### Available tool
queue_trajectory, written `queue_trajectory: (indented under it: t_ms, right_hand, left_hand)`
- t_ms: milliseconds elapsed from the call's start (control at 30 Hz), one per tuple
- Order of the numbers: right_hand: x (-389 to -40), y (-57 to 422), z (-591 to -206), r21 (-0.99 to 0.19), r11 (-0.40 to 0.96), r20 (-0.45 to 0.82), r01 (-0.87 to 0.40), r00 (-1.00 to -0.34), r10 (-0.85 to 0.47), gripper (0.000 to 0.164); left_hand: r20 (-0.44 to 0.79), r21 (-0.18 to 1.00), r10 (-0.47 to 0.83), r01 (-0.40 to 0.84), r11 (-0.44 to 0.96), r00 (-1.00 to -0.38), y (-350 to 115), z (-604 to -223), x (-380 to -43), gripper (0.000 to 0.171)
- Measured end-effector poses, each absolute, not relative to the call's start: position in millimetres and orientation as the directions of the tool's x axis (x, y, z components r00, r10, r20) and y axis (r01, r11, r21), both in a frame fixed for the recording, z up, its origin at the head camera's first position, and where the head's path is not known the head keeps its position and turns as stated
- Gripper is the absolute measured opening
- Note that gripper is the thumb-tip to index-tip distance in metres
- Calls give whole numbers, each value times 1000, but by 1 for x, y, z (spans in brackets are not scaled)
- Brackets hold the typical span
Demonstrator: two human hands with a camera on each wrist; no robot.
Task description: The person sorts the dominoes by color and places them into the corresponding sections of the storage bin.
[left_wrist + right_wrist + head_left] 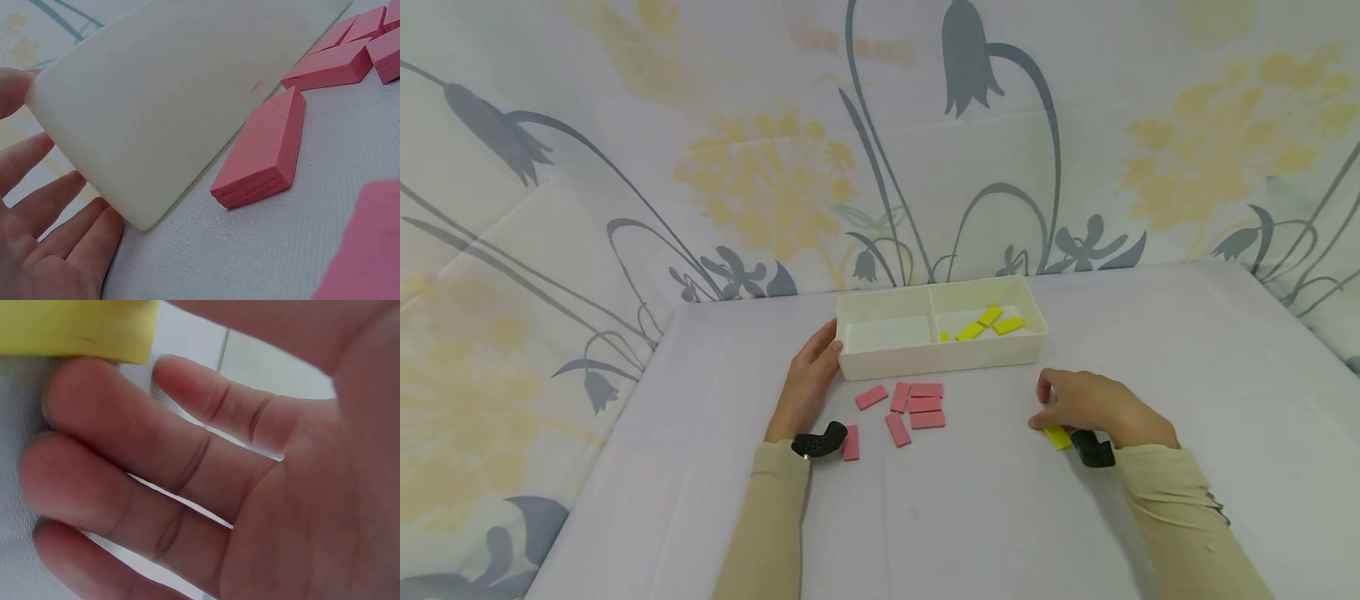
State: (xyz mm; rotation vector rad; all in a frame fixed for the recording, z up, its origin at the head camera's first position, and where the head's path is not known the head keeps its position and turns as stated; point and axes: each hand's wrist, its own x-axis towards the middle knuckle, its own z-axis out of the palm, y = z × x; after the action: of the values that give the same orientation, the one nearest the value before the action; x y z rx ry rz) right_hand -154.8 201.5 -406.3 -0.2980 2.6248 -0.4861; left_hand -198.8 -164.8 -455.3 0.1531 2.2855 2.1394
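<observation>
A white two-compartment box (891,363) stands at the back of the table. My left hand (808,379) rests against its left end, fingertips touching the end wall (81,181) in the left wrist view. Several yellow blocks (1009,325) lie in the right compartment; the left compartment (887,334) shows a bare floor. At the right, my right hand (1093,404) pinches a yellow block (1057,437) low at the table, partly hidden under the thumb. The right wrist view shows that block (81,328) at the fingertips. Several pink blocks (927,419) lie before the box.
One pink block (851,443) lies beside the left wrist, apart from the others. A white cloth covers the table (970,517), and a flower-printed curtain (910,167) hangs behind the box. Each wrist wears a black band (820,442).
</observation>
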Motion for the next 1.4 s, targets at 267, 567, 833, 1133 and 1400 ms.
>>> queue_trajectory:
  t_ms: [267,567,833,1133,1400]
  right_hand:
    - [-156,198,-406,-419,901,-410,-115,-861,-301,28]
    - [-157,197,-410,-466,877,-387,-117,-865,-321,15]
    - [-161,199,-413,-512,846,-333,-149,-874,-355,20]
    - [-168,195,-415,-559,810,-253,-178,-893,-371,29]
    - [-167,184,-404,-650,740,-190,-171,-907,-377,21]
  left_hand:
    - [63,994,77,70,89,-995,-165,-455,-199,48]
    - [78,994,79,84,76,-994,-163,-455,-200,47]
    - [96,989,81,104,104,-992,-164,-457,-201,56]
    - [78,990,69,86,114,-995,-166,-456,-200,53]
    - [89,992,81,96,84,-993,-167,-458,-200,48]
